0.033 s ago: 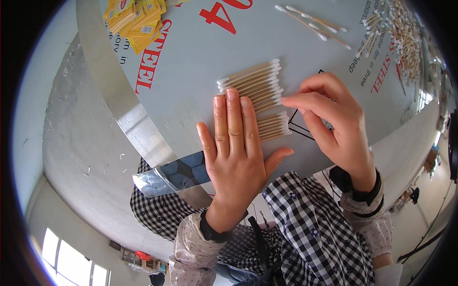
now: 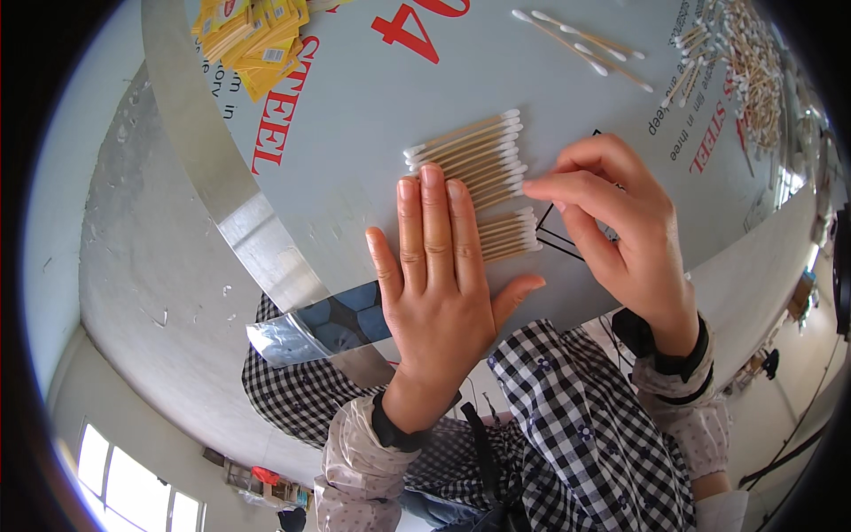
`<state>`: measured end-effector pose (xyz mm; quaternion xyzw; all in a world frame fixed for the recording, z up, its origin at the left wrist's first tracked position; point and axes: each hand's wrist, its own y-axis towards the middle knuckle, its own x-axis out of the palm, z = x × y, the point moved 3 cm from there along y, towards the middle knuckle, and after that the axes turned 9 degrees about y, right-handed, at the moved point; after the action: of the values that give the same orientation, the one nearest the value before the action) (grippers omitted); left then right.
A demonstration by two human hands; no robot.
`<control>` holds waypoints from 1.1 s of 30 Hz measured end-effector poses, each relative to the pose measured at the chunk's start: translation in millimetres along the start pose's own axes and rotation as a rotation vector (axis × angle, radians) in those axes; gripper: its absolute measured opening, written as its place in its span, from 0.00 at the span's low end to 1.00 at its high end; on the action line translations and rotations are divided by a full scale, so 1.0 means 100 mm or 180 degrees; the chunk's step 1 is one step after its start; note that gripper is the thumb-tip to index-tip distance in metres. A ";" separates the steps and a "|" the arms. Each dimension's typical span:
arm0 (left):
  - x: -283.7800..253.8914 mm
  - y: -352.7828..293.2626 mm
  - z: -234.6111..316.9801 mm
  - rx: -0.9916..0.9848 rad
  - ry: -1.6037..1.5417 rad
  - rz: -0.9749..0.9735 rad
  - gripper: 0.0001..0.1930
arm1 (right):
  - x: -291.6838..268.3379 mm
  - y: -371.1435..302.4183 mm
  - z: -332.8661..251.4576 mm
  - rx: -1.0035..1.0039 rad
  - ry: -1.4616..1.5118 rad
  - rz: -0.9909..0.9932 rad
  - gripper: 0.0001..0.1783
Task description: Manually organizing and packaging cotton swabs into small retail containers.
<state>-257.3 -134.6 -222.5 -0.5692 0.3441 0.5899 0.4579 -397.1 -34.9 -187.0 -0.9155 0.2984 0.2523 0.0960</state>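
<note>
Two groups of cotton swabs with wooden sticks lie side by side in a flat row on the grey table [image 2: 346,115], a narrow gap between them. My left hand [image 2: 439,275] rests flat, fingers stretched, over the left ends of the nearer swabs [image 2: 507,236] and part of the farther swabs [image 2: 470,152]. At the right ends of the farther group is my right hand [image 2: 616,213], its fingers bent and the index fingertip at a white cotton tip. Whether thumb and fingers grip a swab there cannot be made out.
A few loose swabs [image 2: 581,44] lie beyond the row. Farther right is a large heap of swabs [image 2: 745,75]. Yellow paper packets [image 2: 257,40] are piled at the far left. The table's metal edge [image 2: 266,248] curves along the left, and a checked apron [image 2: 585,417] hangs at the near side.
</note>
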 end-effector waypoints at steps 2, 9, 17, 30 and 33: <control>0.00 0.00 0.00 0.0008 -0.0006 -0.0015 0.49 | 0.00 0.00 0.00 0.0097 -0.0014 -0.0007 0.15; 0.00 0.00 0.01 0.0011 -0.0025 -0.0001 0.49 | -0.02 0.01 -0.02 0.0066 0.0065 -0.0136 0.14; 0.00 0.00 0.01 0.0010 -0.0067 0.0020 0.49 | -0.02 0.04 -0.01 0.0122 -0.0132 -0.0081 0.13; 0.01 -0.01 -0.01 0.0004 -0.0164 0.0079 0.48 | 0.01 0.13 -0.03 -0.0029 -0.0174 0.0026 0.14; 0.02 -0.01 -0.01 0.0152 0.0038 0.0036 0.55 | 0.01 0.13 -0.02 -0.0009 -0.0190 0.0027 0.14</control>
<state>-255.9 -134.4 -224.4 -0.5597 0.3641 0.5807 0.4659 -403.1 -46.5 -185.8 -0.9064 0.2989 0.2804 0.1025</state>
